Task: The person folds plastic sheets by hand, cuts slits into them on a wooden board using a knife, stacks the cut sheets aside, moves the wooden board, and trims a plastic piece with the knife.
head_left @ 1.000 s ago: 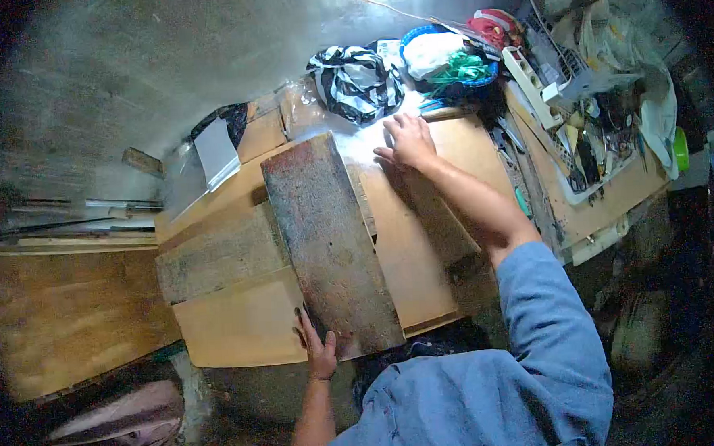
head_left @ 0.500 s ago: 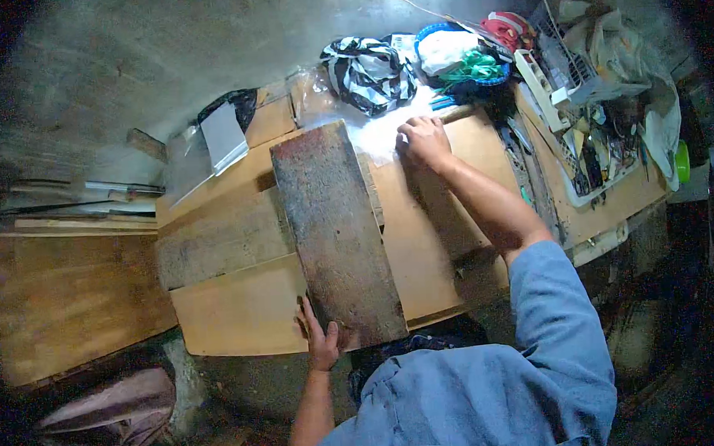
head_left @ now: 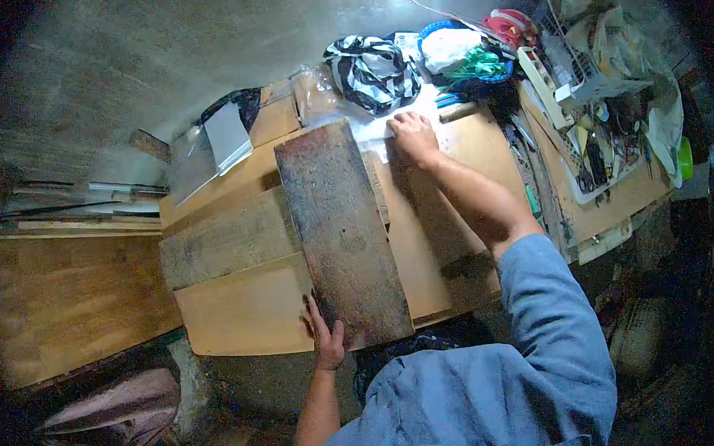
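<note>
A dark, worn wooden plank (head_left: 345,232) lies lengthwise before me, across a paler grey-brown board (head_left: 237,237) on the tan worktop sheet (head_left: 240,310). My left hand (head_left: 329,347) is at the plank's near left edge, fingers stretched along its side and thumb apart, touching the edge. Beyond the plank's far right corner, my right hand (head_left: 416,141) is low over a shiny whitish sheet (head_left: 376,129). Its fingers curl downward and their tips are partly hidden; whatever they may hold cannot be made out.
A black-and-white striped bag (head_left: 372,73) and a blue-rimmed basket (head_left: 491,77) stand at the back. On the right sits a white tray (head_left: 590,199) of tools. A white power strip (head_left: 545,88) leans near it. Wood strips (head_left: 91,225) lie far left.
My right hand has shifted slightly left, towards the plank's far end, over the shiny sheet. The left hand stays at the plank's edge. The whole view has moved a little.
</note>
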The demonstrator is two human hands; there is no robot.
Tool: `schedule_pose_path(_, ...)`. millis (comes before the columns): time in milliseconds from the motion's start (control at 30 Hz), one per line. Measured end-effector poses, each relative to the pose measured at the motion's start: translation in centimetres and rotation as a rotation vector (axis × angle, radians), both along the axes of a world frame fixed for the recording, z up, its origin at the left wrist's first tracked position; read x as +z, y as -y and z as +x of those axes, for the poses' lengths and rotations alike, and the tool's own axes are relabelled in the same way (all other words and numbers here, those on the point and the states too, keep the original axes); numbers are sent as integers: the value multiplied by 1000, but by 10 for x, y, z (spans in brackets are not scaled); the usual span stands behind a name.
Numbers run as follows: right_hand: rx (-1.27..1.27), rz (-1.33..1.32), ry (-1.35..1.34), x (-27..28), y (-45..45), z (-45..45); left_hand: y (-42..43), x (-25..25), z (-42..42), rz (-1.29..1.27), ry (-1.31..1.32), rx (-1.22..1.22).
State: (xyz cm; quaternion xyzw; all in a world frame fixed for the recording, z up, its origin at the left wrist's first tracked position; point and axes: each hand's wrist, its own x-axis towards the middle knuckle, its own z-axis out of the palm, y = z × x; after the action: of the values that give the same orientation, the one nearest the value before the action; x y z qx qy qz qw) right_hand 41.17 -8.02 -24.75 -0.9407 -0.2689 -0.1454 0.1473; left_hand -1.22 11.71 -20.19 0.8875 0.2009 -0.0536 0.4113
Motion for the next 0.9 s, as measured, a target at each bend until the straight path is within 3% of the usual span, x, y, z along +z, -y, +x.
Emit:
schedule_pose_path(200, 124, -125, 146, -6, -1, 4, 5, 8, 5, -34, 29, 28)
schedule_pose_path(433, 148, -234, 37, 19, 9, 12, 1, -7, -3, -41, 33, 18)
schedule_pose_path(567, 162, -214, 52, 34, 42, -6, 8, 18, 6, 26, -42, 24)
schedule_pose_path(633, 227, -107, 231, 30, 65, -16, 5, 5, 4, 5, 9, 14)
schedule_pose_path(900, 211, -106, 116, 24, 141, -78, 7, 13, 8, 20, 71, -13)
